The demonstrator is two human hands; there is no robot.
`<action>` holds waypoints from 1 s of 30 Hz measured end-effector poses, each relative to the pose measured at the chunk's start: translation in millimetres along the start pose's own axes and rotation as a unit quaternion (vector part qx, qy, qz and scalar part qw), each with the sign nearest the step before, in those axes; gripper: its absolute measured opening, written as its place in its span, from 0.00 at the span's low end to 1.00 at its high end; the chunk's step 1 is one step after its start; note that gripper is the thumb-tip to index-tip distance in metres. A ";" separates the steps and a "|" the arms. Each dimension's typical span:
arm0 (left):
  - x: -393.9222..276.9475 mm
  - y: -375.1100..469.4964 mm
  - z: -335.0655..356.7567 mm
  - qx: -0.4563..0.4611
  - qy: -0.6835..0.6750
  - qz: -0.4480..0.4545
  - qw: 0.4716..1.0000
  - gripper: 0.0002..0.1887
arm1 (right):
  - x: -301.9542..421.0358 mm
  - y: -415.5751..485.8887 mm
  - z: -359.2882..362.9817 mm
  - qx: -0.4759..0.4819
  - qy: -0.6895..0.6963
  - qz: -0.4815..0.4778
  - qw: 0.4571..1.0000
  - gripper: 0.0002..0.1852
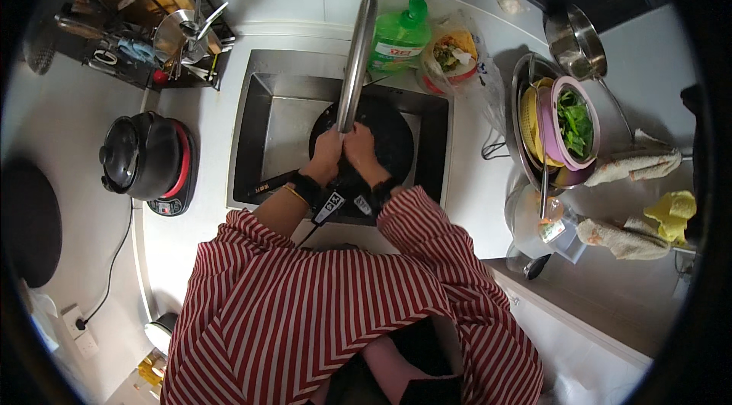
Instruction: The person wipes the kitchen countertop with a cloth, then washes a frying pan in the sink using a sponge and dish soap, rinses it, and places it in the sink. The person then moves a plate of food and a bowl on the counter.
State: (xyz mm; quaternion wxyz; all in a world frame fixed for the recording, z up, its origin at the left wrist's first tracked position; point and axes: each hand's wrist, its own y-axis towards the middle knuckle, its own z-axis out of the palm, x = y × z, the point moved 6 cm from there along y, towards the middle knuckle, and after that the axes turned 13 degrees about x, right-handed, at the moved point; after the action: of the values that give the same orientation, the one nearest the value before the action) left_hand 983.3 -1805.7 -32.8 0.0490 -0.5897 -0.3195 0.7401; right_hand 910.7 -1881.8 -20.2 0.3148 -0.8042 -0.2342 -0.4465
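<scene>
My left hand (pixel 325 154) and my right hand (pixel 361 146) are close together beneath the tip of the metal faucet (pixel 357 56). Both have curled fingers, and whether anything is between them is hidden. Below them a round black pan (pixel 394 125) lies in the stainless steel sink (pixel 289 119). Its dark handle (pixel 274 182) points to the lower left, passing near my left wrist. Dark bands circle both wrists, with tags bearing markings hanging near the sink's front edge.
A green soap bottle (pixel 400 39) stands behind the sink beside a plastic bag (pixel 457 56) of scraps. To the right, leafy greens (pixel 575 122) fill a pink basket (pixel 552 148). On the left are a black pot (pixel 151 153) and a utensil rack (pixel 211 76).
</scene>
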 end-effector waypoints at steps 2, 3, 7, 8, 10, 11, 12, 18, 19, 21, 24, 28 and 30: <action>11.1 1.6 3.3 0.010 -0.026 0.022 0.999 0.17 | -12.4 21.4 0.9 0.070 0.073 -0.023 0.995 0.22; 8.7 4.7 2.6 0.035 -0.013 0.101 0.994 0.16 | -19.1 27.6 -0.6 0.095 0.112 -0.005 0.989 0.23; 10.6 27.3 -9.6 0.069 0.031 0.293 0.953 0.15 | 8.6 -0.6 -41.6 -0.042 -0.197 -0.149 0.968 0.19; 12.0 29.5 -14.0 0.050 0.055 0.305 0.949 0.14 | 13.2 -13.3 -46.1 -0.007 -0.123 -0.153 0.981 0.17; 16.9 30.0 -20.2 0.023 0.029 0.276 0.960 0.14 | 21.3 -37.7 -47.9 0.094 0.029 -0.116 0.988 0.14; 19.8 28.1 -22.3 0.021 -0.046 0.243 0.969 0.14 | 29.3 -47.2 -47.2 0.113 -0.021 -0.107 0.988 0.14; 28.0 27.1 -19.3 0.053 -0.233 0.161 0.958 0.12 | 39.5 -55.3 -45.1 0.126 -0.064 -0.125 0.982 0.14; -9.2 -11.8 -16.9 0.081 -0.369 0.084 0.922 0.05 | 63.4 -63.1 -32.1 0.167 -0.057 -0.176 0.968 0.12; -14.7 -17.3 -20.3 0.061 -0.372 0.077 0.923 0.04 | 63.4 -61.4 -30.6 0.175 -0.045 -0.182 0.966 0.11; -28.9 -26.4 -20.2 0.053 -0.344 0.086 0.933 0.07 | 65.5 -58.8 -33.7 0.156 -0.035 -0.218 0.963 0.09; -44.2 -41.8 -11.4 0.055 -0.340 0.073 0.936 0.13 | 67.2 -53.1 -45.5 0.098 -0.003 -0.233 0.967 0.06; -64.9 -59.2 -5.6 0.114 -0.290 0.067 0.948 0.21 | 52.9 -40.2 -49.5 0.113 0.153 -0.055 0.980 0.05; -76.1 -60.9 -12.5 0.121 -0.139 0.086 0.979 0.23 | 56.3 -38.9 -45.8 0.155 0.174 -0.033 0.972 0.09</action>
State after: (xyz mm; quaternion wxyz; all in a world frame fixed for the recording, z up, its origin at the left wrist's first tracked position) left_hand 998.9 -1786.5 62.3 0.0114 -0.4956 -0.1796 0.8497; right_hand 886.6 -1882.2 58.5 0.4568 -0.6475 -0.2684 -0.5477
